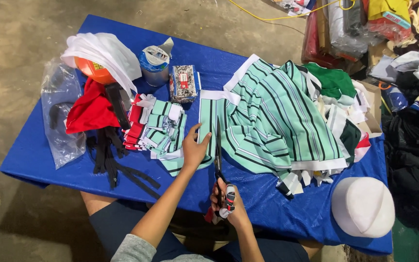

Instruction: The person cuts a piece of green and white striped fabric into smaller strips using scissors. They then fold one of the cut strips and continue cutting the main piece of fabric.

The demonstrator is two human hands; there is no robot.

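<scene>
Left hand (195, 147): open, flat, pressing the striped green fabric (267, 121) on the blue bench (287, 213).
Right hand (228, 204): closed on the scissors (218, 150), blades lying along the fabric edge.
Cut pieces (158, 128): stacked just beside the left hand.
Risk: left fingers near the blades, may get nicked; loose fabric may slide, making a crooked cut.

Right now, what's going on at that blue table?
A person seated at the blue tarp-covered table is cutting mint-green striped fabric with long dark-bladed scissors. The right hand grips the scissor handles; the left hand lies flat on the strip beside the blades. A stack of cut striped and red pieces sits to the left, a white cap at the near right corner.
</scene>
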